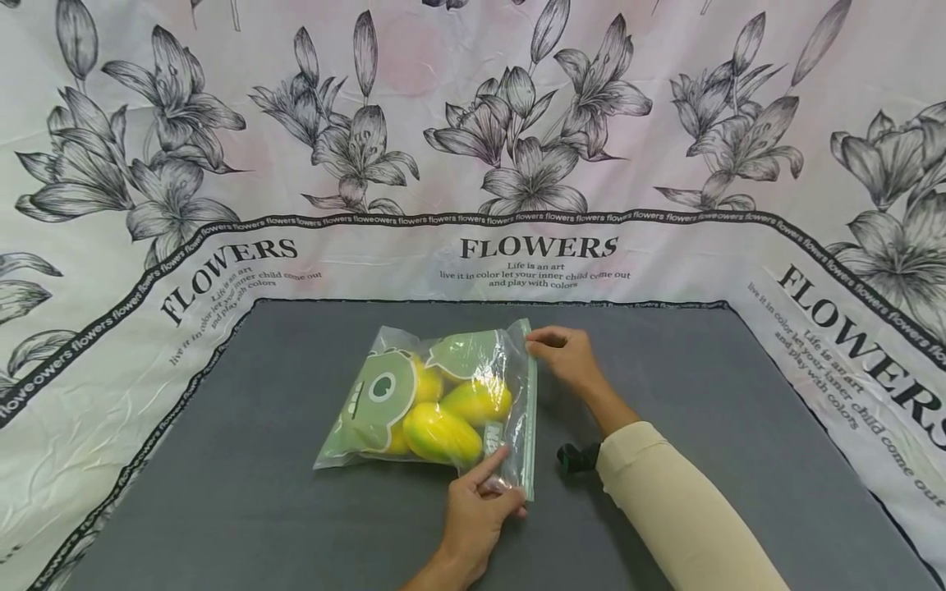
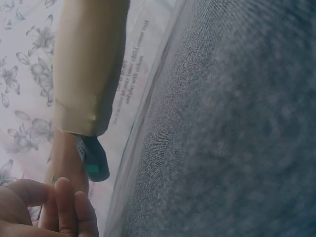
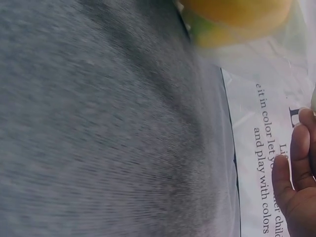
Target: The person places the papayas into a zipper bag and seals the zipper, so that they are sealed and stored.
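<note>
A clear zip bag (image 1: 473,355) with a green cartoon monster print lies on the grey cloth and holds several yellow mangoes (image 1: 442,433). Its pale green zip edge (image 1: 529,410) faces right. At the near end of that edge my left hand (image 1: 473,521) pinches the corner between thumb and fingers, the index finger stretched along the plastic. My right hand (image 1: 567,359) pinches the far end of the edge. Left fingers (image 2: 66,207) show in the left wrist view; what they hold is hidden there. In the right wrist view, blurred mangoes (image 3: 242,15) appear above my right fingers (image 3: 298,153).
Grey cloth (image 1: 259,509) covers the table. A white flower-printed sheet (image 1: 399,271) with lettering rises behind it and along both sides. Below my right forearm's cream sleeve cuff sits a small black wrist device (image 1: 578,458).
</note>
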